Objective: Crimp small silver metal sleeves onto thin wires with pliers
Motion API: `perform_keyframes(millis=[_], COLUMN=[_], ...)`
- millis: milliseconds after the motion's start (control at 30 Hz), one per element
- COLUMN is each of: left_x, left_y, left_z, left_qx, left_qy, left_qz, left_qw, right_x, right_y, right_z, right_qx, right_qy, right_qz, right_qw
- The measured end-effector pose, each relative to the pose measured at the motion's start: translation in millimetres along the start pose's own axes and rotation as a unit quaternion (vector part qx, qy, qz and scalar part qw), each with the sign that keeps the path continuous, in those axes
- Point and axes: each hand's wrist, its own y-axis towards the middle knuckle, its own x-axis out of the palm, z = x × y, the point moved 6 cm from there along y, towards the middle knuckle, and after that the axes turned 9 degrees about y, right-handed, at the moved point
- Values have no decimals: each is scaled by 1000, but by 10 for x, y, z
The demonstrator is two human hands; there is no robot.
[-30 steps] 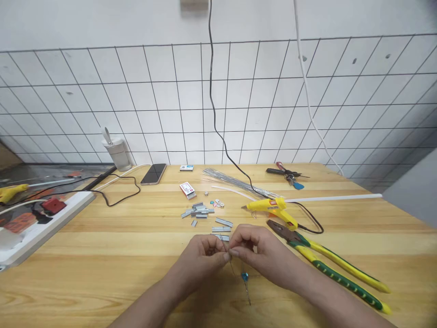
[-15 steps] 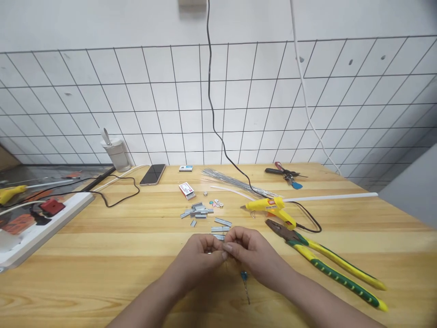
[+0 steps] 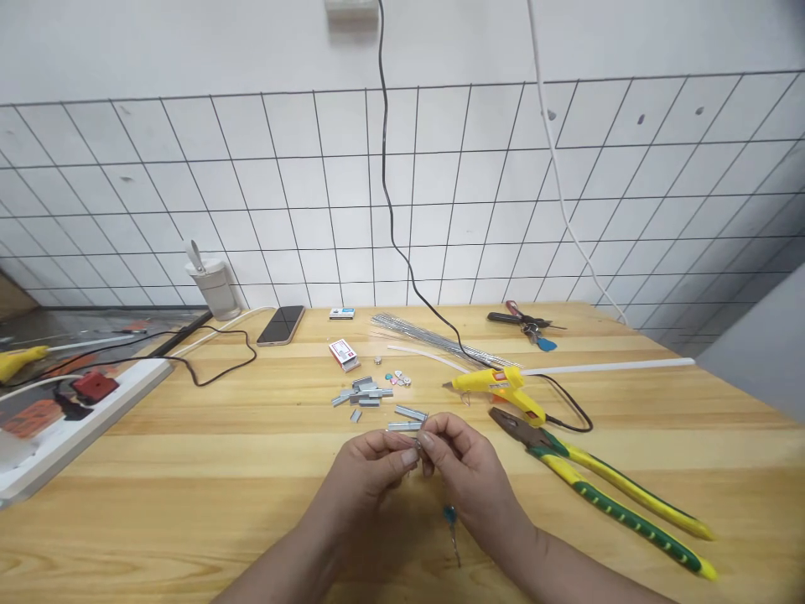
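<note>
My left hand and my right hand meet over the wooden table, fingertips pinched together on a thin metal wire. Most of the wire is hidden by my fingers. Below my right hand lies a short wire with a small blue bead. Strips of staples are scattered just beyond my hands.
Yellow-and-green pliers and a yellow glue gun with its black cord lie to the right. Farther back are a bundle of thin wires, a staple box, a phone, keys, a white rod. A white board sits left.
My hands have drawn closer together and lifted slightly from the table, still pinching the wire. The view has tilted a little.
</note>
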Motion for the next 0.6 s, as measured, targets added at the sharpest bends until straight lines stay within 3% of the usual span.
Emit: perform_keyframes(millis=[300,467,600], left_x=[23,-39,-41], left_y=[-8,-40,-83], left_z=[41,172,275], left_qx=[45,102,112], left_qy=[29,87,128], left_qz=[11,51,57], left_qw=[998,990,984], right_x=[32,42,39], right_y=[-22,-28,-23], right_z=[-16,-6,-35], right_qx=[4,1,-2], right_qy=[-7,-20,-43], right_qz=[14,-5,-20], right_qw=[1000,1000,999])
